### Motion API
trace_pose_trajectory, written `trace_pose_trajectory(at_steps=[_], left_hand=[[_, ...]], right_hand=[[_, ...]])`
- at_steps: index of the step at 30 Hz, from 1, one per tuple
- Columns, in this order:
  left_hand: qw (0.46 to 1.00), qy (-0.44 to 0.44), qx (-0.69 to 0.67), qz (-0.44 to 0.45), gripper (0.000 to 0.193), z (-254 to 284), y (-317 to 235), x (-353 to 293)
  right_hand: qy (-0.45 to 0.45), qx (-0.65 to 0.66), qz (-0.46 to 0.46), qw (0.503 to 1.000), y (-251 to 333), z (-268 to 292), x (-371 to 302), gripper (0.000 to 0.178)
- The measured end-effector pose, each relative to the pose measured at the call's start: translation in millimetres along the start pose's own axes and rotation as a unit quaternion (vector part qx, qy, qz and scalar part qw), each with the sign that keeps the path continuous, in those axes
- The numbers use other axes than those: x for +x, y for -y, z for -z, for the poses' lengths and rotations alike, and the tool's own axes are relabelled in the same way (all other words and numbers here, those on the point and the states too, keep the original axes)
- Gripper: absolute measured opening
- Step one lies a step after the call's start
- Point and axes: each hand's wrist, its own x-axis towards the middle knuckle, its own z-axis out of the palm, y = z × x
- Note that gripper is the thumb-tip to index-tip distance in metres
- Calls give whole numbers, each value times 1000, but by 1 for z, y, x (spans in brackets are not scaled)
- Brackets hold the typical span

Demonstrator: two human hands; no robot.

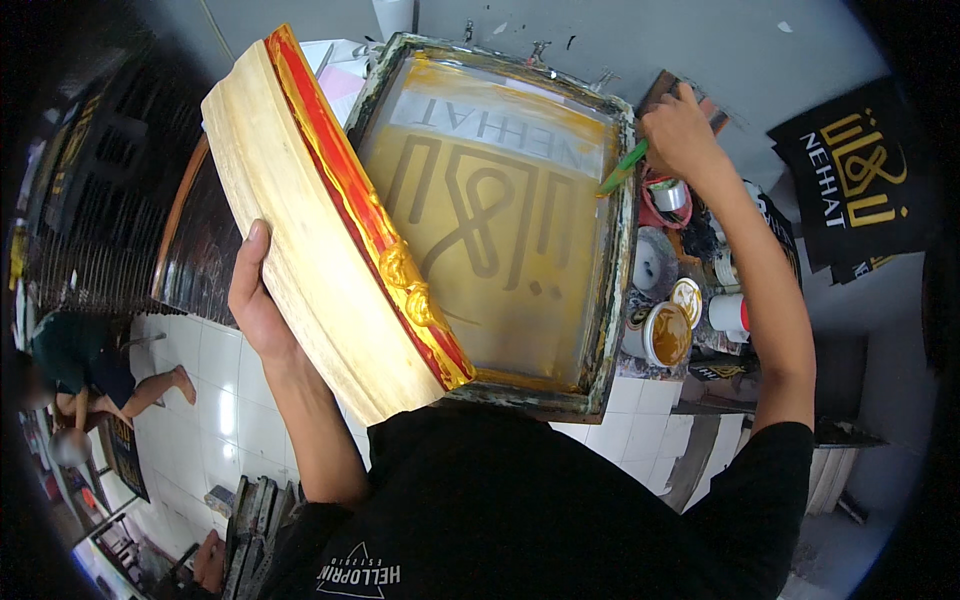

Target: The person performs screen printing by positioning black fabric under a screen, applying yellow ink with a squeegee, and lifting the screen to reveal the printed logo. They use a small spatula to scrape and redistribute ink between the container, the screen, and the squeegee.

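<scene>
My left hand (pixel 262 295) grips a wide squeegee with a pale wooden handle (pixel 300 230) and a red rubber blade (pixel 345 165). Thick gold ink (pixel 400 270) is smeared along that blade. The squeegee is tilted over the left part of a framed printing screen (pixel 480 330), whose mesh carries a large stencil design and a yellowish film of ink. At the screen's far right corner my right hand (pixel 685 135) is closed around a green spatula (pixel 624 168). The spatula's ink-marked tip points down over the frame's right edge; its other end is hidden by my fingers.
Right of the screen stand an open tub of gold ink (pixel 668 335), a lid (pixel 686 297), a grey container (pixel 655 262) and a pink-rimmed pot (pixel 668 203). Black printed sheets (pixel 855 180) hang at the far right. Another person (pixel 90 365) sits at the far left.
</scene>
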Motion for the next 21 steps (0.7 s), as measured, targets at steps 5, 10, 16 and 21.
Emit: trace_pose_trajectory(at_steps=[5, 10, 16, 21], left_hand=[[1000, -13, -13, -7, 49, 7, 1, 2], [999, -34, 7, -12, 48, 15, 3, 5], [1000, -8, 23, -6, 46, 16, -2, 8], [997, 71, 2, 28, 45, 13, -6, 11]], right_hand=[[85, 147, 71, 983, -17, -16, 36, 18], [120, 131, 125, 976, 9, -11, 14, 16], [47, 197, 132, 970, 63, 30, -71, 8], [-6, 276, 107, 955, 104, 61, -130, 9]])
